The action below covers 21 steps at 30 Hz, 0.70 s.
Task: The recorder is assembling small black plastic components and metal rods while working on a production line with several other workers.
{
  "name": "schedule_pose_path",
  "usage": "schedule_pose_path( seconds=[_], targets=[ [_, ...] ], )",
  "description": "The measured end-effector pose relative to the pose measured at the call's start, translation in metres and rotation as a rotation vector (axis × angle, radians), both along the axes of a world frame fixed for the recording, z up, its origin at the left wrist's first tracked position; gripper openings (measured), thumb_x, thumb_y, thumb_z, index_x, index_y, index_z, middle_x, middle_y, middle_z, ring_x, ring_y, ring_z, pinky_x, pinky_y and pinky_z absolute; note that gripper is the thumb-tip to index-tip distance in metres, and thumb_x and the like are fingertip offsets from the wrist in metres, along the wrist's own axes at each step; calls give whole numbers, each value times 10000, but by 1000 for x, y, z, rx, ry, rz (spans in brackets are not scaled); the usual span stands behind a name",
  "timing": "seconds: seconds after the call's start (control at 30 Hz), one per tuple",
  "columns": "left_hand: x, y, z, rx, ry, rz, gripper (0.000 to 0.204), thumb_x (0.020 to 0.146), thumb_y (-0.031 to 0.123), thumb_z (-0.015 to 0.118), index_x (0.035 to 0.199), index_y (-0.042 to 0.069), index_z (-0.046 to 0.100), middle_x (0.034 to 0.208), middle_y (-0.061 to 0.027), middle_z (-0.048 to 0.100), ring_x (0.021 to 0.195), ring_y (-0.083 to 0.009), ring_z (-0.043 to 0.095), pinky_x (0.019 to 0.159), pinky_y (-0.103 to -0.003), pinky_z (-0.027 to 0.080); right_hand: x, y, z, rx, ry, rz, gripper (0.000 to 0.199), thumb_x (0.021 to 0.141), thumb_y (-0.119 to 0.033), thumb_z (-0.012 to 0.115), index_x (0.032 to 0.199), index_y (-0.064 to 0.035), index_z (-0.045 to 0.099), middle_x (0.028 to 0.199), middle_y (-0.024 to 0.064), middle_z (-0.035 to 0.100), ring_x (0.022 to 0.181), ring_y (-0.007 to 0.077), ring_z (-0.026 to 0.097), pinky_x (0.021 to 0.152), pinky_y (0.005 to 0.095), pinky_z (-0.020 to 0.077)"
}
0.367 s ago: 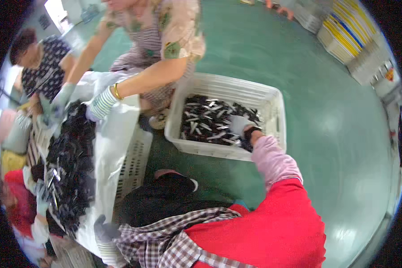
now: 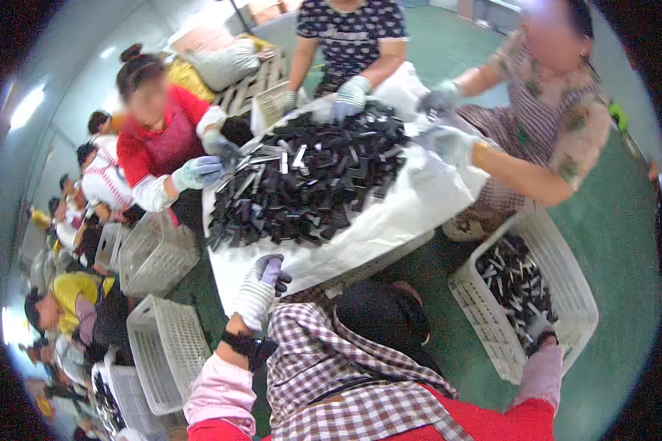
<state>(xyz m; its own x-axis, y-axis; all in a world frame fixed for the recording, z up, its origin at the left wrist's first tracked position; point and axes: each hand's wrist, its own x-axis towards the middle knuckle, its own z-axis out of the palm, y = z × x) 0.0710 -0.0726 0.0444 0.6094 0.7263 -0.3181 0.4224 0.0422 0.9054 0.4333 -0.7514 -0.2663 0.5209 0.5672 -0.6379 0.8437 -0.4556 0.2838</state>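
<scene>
My left hand [image 2: 263,285], in a striped glove with a grey-purple palm, is over the near edge of a table spread with a white sheet [image 2: 397,213]. Its fingers are apart and loosely bent, and nothing shows in them. Beyond it lies a heap of small black flat pieces [image 2: 316,176], some with silvery faces. My right hand [image 2: 540,325], also gloved, reaches down to the right into a white plastic crate [image 2: 577,294]. Similar black and silvery pieces [image 2: 513,275] lie in there. Its fingers are hidden against them, so any hold cannot be made out.
Around the table, co-workers' gloved hands [image 2: 197,173] touch the heap's left, far and right sides. Slatted white crates [image 2: 168,353] stand on the floor at the left, with more people behind. My checked apron [image 2: 360,397] and dark-clad knees are close to the table.
The view has swung left, bringing the whole heap and the left-side workers into sight. My left hand is now raised at the table's near edge; my right hand remains in the crate.
</scene>
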Motion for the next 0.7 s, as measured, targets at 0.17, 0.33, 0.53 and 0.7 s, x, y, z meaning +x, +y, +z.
schedule_pose_path(
  seconds=[0.17,0.33,0.53,0.7],
  targets=[
    [-42,75,-58,248,-39,197,339,964,320,529,1183,62,540,867,-96,654,660,-114,561,586,-243,446,17,99,93,372,-88,-461,285,834,-258,525,997,-86,685,937,158,689,916,351,649,828,438,505],
    [-41,100,-36,938,376,247,423,890,264,613,1249,63,512,1165,-195,572,1060,-358,563,930,-406,448,-41,360,268,1162,319,-175,246,822,-94,596,1056,-43,652,997,171,662,935,355,618,842,420,484],
    [-80,157,-55,1133,656,350,561,845,293,602,1356,155,416,1414,-149,411,1144,-422,505,945,-519,438,-76,577,337,1320,300,487,366,791,-80,624,1156,-84,599,1101,153,634,952,370,598,869,434,479],
    [-50,162,-48,1008,734,212,580,795,235,585,1350,148,438,1344,-134,495,1030,-400,576,855,-508,480,-55,679,329,1184,153,557,464,778,-87,584,1239,-94,534,1299,138,543,1064,373,573,922,449,456]
  ],
)
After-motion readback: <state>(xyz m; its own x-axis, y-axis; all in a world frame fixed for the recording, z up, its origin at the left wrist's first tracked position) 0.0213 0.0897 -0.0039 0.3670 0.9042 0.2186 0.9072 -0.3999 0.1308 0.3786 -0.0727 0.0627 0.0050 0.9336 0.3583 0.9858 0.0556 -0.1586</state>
